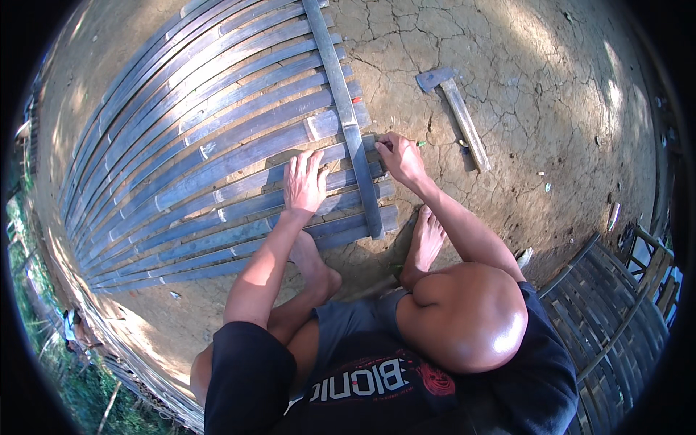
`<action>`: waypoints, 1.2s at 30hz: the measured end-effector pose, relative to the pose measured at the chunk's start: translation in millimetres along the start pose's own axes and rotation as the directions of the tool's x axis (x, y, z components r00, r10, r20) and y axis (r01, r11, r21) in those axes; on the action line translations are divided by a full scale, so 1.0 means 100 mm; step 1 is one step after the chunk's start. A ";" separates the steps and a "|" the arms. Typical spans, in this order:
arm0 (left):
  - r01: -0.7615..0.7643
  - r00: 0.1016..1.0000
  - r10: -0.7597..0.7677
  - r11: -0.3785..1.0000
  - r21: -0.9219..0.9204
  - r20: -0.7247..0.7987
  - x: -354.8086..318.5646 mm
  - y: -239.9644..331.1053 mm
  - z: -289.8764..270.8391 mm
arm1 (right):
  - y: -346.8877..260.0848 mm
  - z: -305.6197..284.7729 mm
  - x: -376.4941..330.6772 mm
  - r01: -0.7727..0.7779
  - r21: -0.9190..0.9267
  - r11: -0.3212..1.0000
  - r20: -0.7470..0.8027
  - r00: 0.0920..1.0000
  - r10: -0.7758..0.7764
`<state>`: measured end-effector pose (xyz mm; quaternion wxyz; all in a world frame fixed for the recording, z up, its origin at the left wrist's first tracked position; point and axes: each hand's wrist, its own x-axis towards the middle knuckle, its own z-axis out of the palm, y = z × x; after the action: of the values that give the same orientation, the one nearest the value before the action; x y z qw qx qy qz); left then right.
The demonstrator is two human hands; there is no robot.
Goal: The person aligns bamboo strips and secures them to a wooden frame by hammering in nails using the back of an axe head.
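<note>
A large panel of split bamboo slats (239,148) fans out across the ground at the left, its dark strips running side by side. Over their near right ends lies a bamboo crosspiece (346,109). My left hand (304,183) rests flat on the slats left of this crosspiece, fingers stretched out. Just beyond the crosspiece, my right hand (401,161) has its thumb and fingers closed in a pinch at the end of one bamboo slat (339,151). The left fingertips touch what looks like that same slat. The right fingers partly hide its tip.
On the cracked earth (551,138) at the right lies a hammer-like or axe-like tool (464,123) with a wooden handle. My bare foot (426,243) stands close to the slat ends. A woven bamboo panel (605,319) is at the lower right. Greenery (94,395) borders the lower left.
</note>
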<state>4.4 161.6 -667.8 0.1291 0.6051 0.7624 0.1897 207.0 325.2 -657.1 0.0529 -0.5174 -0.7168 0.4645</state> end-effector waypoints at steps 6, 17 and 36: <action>0.027 0.999 -0.031 0.995 0.094 0.044 0.06 -0.13 0.02 | -0.04 0.08 0.06 -0.051 -0.024 0.998 0.006 0.999 0.051; 0.013 1.000 -0.016 0.995 0.096 0.024 0.09 -0.16 0.05 | 0.05 0.10 0.07 -0.065 0.017 0.998 -0.005 0.998 0.065; 0.020 1.000 -0.022 0.997 0.078 0.021 0.10 -0.16 0.03 | 0.05 0.11 0.09 -0.079 -0.006 0.997 0.009 0.997 0.079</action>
<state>-10.8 168.5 -677.4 0.1159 0.6038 0.7739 0.1519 200.3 325.6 -670.5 0.0298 -0.5432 -0.6974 0.4665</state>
